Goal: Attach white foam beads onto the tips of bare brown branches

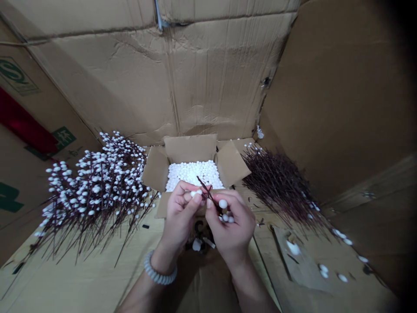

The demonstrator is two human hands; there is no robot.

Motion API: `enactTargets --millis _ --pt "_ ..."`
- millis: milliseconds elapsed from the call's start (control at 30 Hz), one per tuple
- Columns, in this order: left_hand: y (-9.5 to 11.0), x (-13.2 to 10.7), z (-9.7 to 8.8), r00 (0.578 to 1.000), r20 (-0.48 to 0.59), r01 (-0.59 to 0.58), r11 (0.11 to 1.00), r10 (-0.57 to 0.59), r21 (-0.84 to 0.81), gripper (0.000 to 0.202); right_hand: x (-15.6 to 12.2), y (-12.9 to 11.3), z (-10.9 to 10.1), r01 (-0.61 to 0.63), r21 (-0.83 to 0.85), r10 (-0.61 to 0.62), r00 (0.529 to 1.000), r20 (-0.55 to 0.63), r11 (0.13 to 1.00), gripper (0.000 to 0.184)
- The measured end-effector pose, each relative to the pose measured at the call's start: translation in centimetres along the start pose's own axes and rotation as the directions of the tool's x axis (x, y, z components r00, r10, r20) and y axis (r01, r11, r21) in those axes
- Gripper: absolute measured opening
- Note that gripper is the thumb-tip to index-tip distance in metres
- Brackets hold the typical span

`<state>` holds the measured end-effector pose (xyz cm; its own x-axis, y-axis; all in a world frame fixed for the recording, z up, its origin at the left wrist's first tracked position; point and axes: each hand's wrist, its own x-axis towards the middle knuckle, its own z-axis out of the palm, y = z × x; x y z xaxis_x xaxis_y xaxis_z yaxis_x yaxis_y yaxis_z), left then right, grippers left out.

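My right hand (233, 219) is closed around a dark brown artificial twig (206, 188) whose tip points up and to the left. Several white foam balls (223, 203) show beside the fingers of that hand, by the twig. Close against it, my left hand (182, 206) pinches a small white ball (194, 193) between thumb and fingertips, near the twig. Just beyond both hands stands an open cardboard box (191, 148) filled with loose white balls (193, 171). The hands hide its front part.
A heap of twigs with white balls (107, 182) lies left of the box. Bare dark twigs (280, 184) are piled to the right. Stray balls (323, 270) and scraps dot the right side of the cardboard-covered table (84, 278). Tall cardboard walls (215, 78) enclose the back and sides.
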<state>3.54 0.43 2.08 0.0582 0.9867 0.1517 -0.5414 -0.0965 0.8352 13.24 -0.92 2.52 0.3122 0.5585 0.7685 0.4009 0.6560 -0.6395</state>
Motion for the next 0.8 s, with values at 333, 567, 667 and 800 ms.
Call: enactTargets --millis 333,567,667,800 --pt "0.12 -0.06 0.03 1.000 0.008 0.023 0.999 -0.023 -0.025 0.023 -0.20 0.06 0.01 -0.007 0.017 0.007 1.000 0.004 1.000 0.021" --pt "0.12 -0.18 0.13 0.998 0.053 0.027 0.997 -0.023 -0.067 0.018 -0.17 0.14 -0.01 0.019 -0.004 -0.019 1.000 -0.001 1.000 0.021" --pt "0.06 -0.20 0.17 0.999 0.048 0.022 0.998 -0.019 -0.056 0.020 -0.13 0.13 0.00 0.035 -0.021 -0.036 0.999 -0.015 0.999 0.020" --pt "0.02 -0.27 0.22 0.998 0.056 0.012 0.997 -0.008 -0.071 0.017 -0.06 0.16 0.03 0.060 -0.026 -0.061 0.998 -0.028 0.998 0.020"
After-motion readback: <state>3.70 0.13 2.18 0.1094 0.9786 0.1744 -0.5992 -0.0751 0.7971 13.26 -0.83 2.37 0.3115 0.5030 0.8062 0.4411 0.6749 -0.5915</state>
